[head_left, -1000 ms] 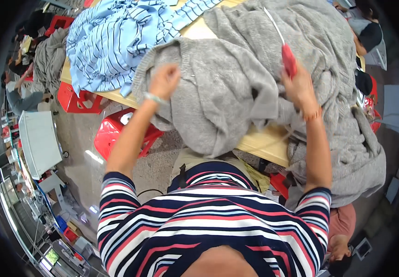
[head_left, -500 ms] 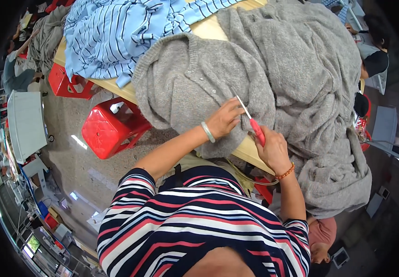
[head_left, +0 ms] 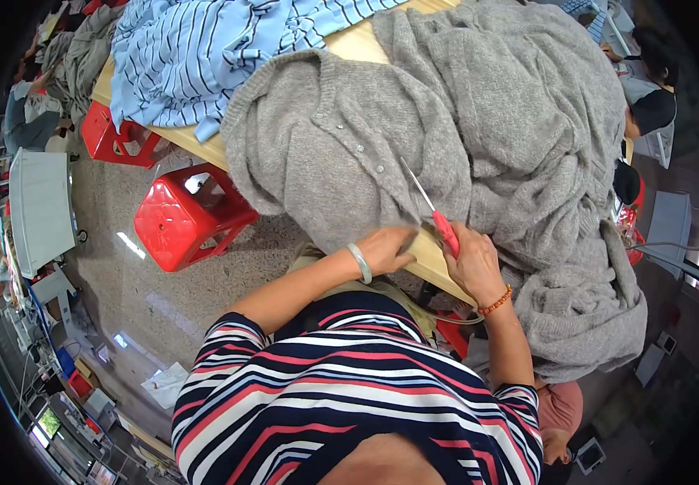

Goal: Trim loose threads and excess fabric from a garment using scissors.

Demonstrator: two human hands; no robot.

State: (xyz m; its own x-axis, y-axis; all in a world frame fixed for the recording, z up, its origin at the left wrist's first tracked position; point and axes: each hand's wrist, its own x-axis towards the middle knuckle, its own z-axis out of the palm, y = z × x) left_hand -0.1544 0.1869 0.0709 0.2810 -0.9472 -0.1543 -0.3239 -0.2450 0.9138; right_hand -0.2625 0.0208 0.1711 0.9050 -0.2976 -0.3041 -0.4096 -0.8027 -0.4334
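A grey knit cardigan [head_left: 325, 153] with a row of small shiny buttons lies spread on the table in front of me. My right hand [head_left: 475, 263] is closed round the red handle of a pair of scissors [head_left: 445, 232]. Their long thin metal blades point up and left over the cardigan's right side. At the near edge of the cardigan is my left hand [head_left: 384, 249], its thumb apart from the fingers. The fingertips are smeared by motion, so whether they grip the knit does not show.
More grey knitwear [head_left: 527, 113] is heaped at the right, hanging over the table edge. Blue striped garments [head_left: 196, 65] lie at the far left of the wooden table [head_left: 357, 44]. Red stools [head_left: 176, 222] stand at the left. A person in pink [head_left: 560, 408] sits at lower right.
My left hand has moved down and left, from beside the blade tips to the cardigan's near edge. My right hand still holds the scissors in nearly the same place.
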